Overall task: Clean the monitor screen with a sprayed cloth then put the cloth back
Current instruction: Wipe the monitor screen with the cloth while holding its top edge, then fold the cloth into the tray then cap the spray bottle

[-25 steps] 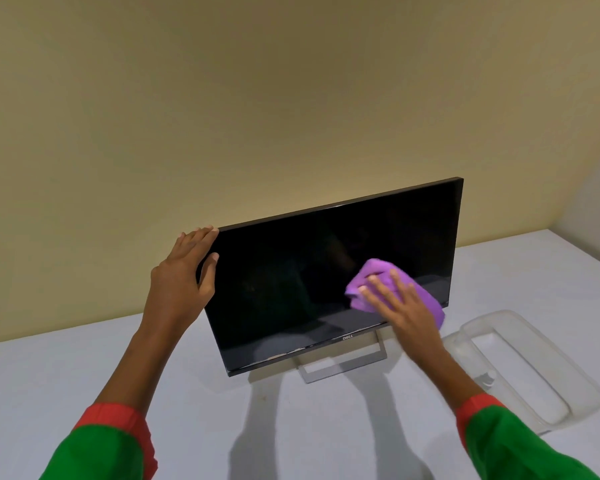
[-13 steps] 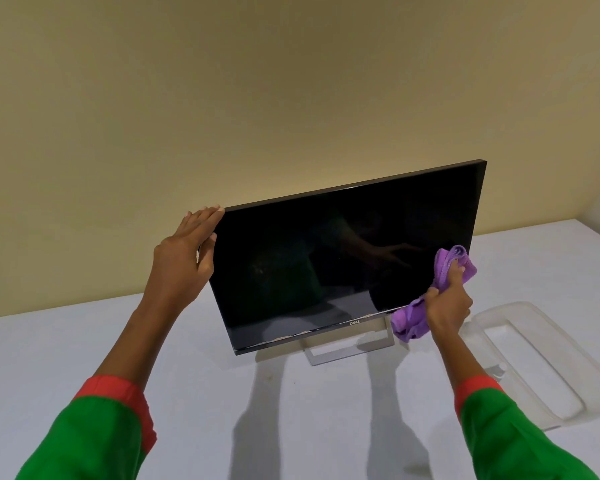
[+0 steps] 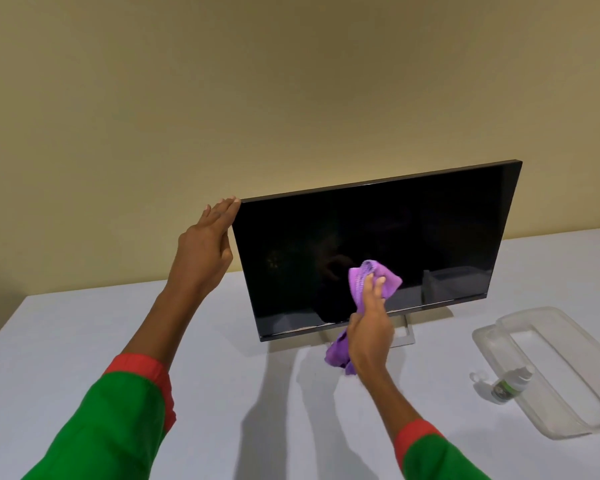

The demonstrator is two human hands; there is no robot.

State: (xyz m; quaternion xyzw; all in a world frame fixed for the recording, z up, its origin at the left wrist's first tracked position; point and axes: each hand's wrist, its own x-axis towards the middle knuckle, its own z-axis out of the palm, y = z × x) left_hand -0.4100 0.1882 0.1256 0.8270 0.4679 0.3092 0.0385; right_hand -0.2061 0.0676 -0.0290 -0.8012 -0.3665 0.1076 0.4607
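My right hand (image 3: 369, 336), gripping the purple cloth (image 3: 374, 282), has swept back from the monitor (image 3: 378, 251)'s right edge to lower centre; left hand (image 3: 207, 244), fingers straight, steadies the corner — wiping continues.

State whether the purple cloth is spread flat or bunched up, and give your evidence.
Bunched up. The purple cloth is gathered in the right hand, one crumpled end against the monitor screen, the other hanging below the hand.
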